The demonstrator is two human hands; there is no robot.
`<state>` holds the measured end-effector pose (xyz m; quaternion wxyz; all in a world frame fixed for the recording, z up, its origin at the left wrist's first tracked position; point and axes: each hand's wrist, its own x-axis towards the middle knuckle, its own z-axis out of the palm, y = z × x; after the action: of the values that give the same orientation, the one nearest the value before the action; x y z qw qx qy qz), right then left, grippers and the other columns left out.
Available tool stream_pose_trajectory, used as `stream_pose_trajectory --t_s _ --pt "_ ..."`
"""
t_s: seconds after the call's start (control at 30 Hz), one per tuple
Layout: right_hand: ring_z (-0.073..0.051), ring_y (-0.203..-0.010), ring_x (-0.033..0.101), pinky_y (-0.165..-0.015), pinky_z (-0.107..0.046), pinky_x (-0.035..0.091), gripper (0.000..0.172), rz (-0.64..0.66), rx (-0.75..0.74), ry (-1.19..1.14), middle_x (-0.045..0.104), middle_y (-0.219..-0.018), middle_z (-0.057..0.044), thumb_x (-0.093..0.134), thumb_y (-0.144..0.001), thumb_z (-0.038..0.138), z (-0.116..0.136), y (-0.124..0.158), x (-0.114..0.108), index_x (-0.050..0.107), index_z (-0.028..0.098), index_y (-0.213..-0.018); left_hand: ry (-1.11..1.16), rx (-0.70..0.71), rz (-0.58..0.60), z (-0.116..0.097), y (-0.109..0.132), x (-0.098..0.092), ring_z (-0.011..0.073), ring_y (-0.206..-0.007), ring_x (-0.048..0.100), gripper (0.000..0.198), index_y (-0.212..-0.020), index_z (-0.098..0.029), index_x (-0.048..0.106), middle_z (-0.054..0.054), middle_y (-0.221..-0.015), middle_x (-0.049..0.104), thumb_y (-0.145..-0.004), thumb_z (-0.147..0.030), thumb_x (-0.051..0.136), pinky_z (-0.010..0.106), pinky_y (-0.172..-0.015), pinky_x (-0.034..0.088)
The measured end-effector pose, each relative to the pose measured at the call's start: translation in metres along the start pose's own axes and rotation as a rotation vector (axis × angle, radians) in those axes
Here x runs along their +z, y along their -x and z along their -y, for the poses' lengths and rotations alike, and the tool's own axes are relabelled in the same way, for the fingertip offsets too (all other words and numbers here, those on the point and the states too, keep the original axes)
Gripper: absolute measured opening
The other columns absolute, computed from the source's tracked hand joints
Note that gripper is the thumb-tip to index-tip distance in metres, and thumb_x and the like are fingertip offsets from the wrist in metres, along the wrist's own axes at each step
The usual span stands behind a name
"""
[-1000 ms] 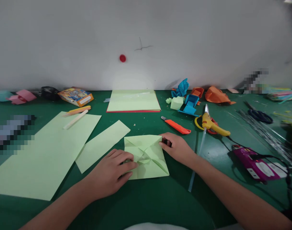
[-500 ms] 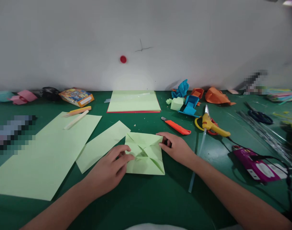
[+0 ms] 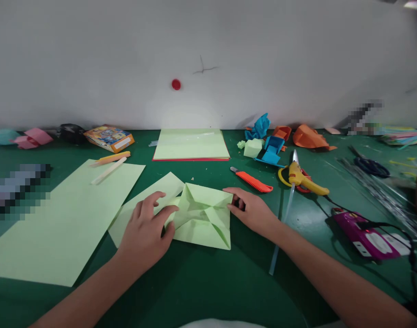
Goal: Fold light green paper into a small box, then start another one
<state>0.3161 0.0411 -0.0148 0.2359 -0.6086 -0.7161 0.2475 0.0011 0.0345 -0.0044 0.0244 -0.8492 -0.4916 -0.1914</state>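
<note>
A light green sheet of paper (image 3: 201, 221), folded into a square with crossing creases, lies in front of me. Its left flap is turned outward and stands partly raised. My left hand (image 3: 148, 223) has that flap between its curved thumb and index finger, with the other fingers spread. At the upper right corner, my right hand (image 3: 249, 207) pinches the folded paper, its fingertips partly hidden. Under and behind my left hand lies a loose light green strip of paper (image 3: 160, 189).
A large green sheet (image 3: 74, 218) lies left. An orange cutter knife (image 3: 252, 181), a yellow glue gun (image 3: 306, 182) with a clear glue stick and a purple device (image 3: 365, 237) with cables lie right. Stacked paper (image 3: 191, 146) and a small box (image 3: 109, 138) sit by the wall.
My left hand has moved left, and the paper's left flap has opened outward with it. The square has turned slightly. My right hand has stayed at the corner.
</note>
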Motion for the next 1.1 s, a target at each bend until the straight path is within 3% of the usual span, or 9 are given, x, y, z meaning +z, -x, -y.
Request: stream_pose_trajectory --t_s 0.23,0.5,0.67,0.8,0.9,1.0,1.1 --pt "-0.018 -0.068 0.057 -0.064 -0.032 0.047 0.049 -0.004 -0.005 0.010 0.067 -0.089 -0.001 0.059 -0.090 0.028 -0.002 0.000 0.001 0.059 0.029 -0.138 -0.183 0.004 -0.011 0.000 0.003 0.002 0.0439 -0.124 0.049 0.038 -0.127 -0.022 0.069 0.021 -0.148 0.041 -0.093 -0.030 0.056 0.065 -0.095 0.047" --pt "-0.019 -0.069 0.057 -0.066 -0.034 0.049 0.049 -0.013 -0.023 0.030 0.066 -0.086 -0.001 0.058 -0.091 0.026 0.000 0.001 0.001 0.060 0.029 -0.139 -0.116 0.037 0.072 0.001 0.001 0.003 0.0348 -0.125 0.055 0.040 -0.133 -0.025 0.062 0.012 -0.142 0.062 -0.096 -0.025 0.047 0.055 -0.096 0.041" --pt "-0.019 -0.071 0.057 -0.070 -0.036 0.053 0.054 0.013 -0.089 0.017 0.064 -0.094 -0.003 0.055 -0.094 0.024 -0.002 0.001 0.000 0.055 0.034 -0.147 -0.069 0.054 0.095 0.004 -0.001 0.005 0.0335 -0.126 0.058 0.042 -0.136 -0.020 0.059 0.013 -0.142 0.063 -0.100 -0.025 0.040 0.054 -0.095 0.039" --pt "-0.024 -0.097 0.061 -0.087 -0.044 0.056 0.057 -0.019 -0.197 0.066 0.061 -0.118 -0.009 0.051 -0.095 0.018 -0.003 0.002 0.002 0.053 0.034 -0.149 -0.041 0.091 0.117 0.003 0.000 0.005 0.0328 -0.126 0.058 0.040 -0.135 -0.021 0.061 0.012 -0.141 0.064 -0.102 -0.029 0.042 0.053 -0.095 0.039" --pt "-0.031 -0.119 0.053 -0.104 -0.056 0.048 0.055 -0.104 -0.260 0.222 0.049 -0.141 -0.013 0.051 -0.096 0.016 -0.002 0.004 0.004 0.056 0.034 -0.148 0.012 0.131 0.138 0.001 0.001 0.005 0.0324 -0.127 0.057 0.039 -0.137 -0.023 0.061 0.011 -0.141 0.064 -0.102 -0.032 0.046 0.052 -0.099 0.038" --pt "-0.036 -0.127 0.046 -0.106 -0.062 0.043 0.059 -0.141 -0.311 0.396 0.039 -0.152 -0.014 0.051 -0.096 0.011 0.002 0.009 0.007 0.057 0.039 -0.147 0.066 0.171 0.167 0.001 0.002 0.005 0.0315 -0.128 0.056 0.040 -0.139 -0.025 0.060 0.009 -0.142 0.063 -0.102 -0.031 0.048 0.051 -0.102 0.037" --pt "-0.039 -0.134 0.040 -0.107 -0.062 0.040 0.066 -0.126 -0.436 0.541 0.039 -0.157 -0.010 0.052 -0.094 0.005 0.008 0.016 0.011 0.056 0.045 -0.146 0.097 0.218 0.205 0.002 0.001 0.005 0.0307 -0.128 0.055 0.040 -0.141 -0.027 0.059 0.007 -0.144 0.061 -0.101 -0.030 0.050 0.049 -0.103 0.038"
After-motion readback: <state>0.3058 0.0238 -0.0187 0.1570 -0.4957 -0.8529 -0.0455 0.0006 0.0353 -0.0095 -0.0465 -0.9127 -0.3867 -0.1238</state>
